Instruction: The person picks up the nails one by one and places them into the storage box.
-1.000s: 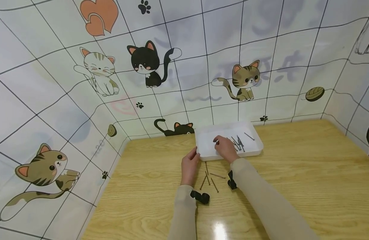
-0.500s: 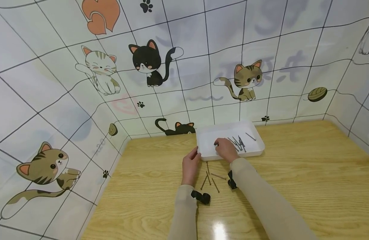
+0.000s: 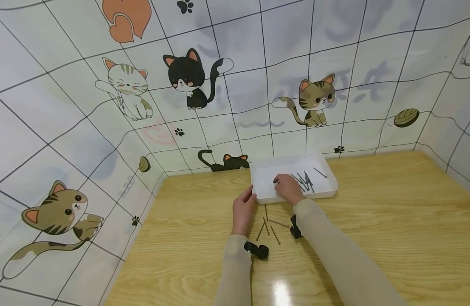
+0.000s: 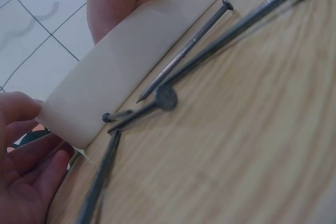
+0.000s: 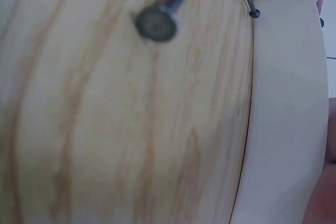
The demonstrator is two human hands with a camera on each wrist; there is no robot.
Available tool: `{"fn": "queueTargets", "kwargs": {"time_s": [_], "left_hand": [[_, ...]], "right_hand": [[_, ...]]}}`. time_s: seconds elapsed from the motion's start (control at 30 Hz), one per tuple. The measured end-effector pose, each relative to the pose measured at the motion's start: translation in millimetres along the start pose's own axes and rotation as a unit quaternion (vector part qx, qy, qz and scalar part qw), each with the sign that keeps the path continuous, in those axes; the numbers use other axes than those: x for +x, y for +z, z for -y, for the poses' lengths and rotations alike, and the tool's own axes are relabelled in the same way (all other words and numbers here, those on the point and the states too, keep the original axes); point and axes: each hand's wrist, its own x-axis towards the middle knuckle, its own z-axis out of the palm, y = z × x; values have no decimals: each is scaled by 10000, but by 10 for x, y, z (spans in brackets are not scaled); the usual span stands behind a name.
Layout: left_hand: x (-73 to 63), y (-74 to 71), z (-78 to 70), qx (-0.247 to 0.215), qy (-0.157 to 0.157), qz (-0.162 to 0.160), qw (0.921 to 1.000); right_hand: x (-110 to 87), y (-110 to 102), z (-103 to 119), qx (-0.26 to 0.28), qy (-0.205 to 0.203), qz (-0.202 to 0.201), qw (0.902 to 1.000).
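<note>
A shallow white tray [image 3: 319, 195] stands near the wall. My left hand [image 3: 243, 212] holds its near left corner, the fingers against the outer side and edge in the left wrist view. Over the tray floor, my right hand [image 3: 290, 189] has curled fingers with a small dark bit at their tips, which looks like the end of a nail; the rest is hidden. Several dark nails [image 3: 305, 182] lie in the tray to the right of that hand, one of them apart from the others. More loose nails [image 3: 275, 234] lie on the table in front of the tray, between my forearms.
The wooden table [image 3: 387, 221] meets a wall [image 3: 235, 93] with cat drawings right behind the tray. Black cameras sit on both wrists. In the left wrist view, the long nails [image 4: 231, 35] lie close beside the tray's front wall [image 4: 121, 72].
Both hands stay where they were at the tray, the right one with only a slight shift of the fingers. The head view has drifted a little.
</note>
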Motion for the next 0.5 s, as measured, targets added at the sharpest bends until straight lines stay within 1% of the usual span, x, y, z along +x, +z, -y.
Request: {"fn": "queueTargets", "kwargs": {"time_s": [0.13, 0.3, 0.4, 0.5], "left_hand": [[7, 9, 6, -2, -9, 8, 10000], [4, 13, 17, 44, -22, 3, 10000], [4, 11, 20, 42, -32, 3, 10000], [8, 9, 6, 12, 9, -25, 10000]], "right_hand": [[4, 0, -4, -72, 4, 115, 9999], [13, 6, -14, -283, -92, 129, 9995], [29, 13, -19, -360, -83, 188, 9991], [55, 27, -21, -453, -122, 196, 9987]]}}
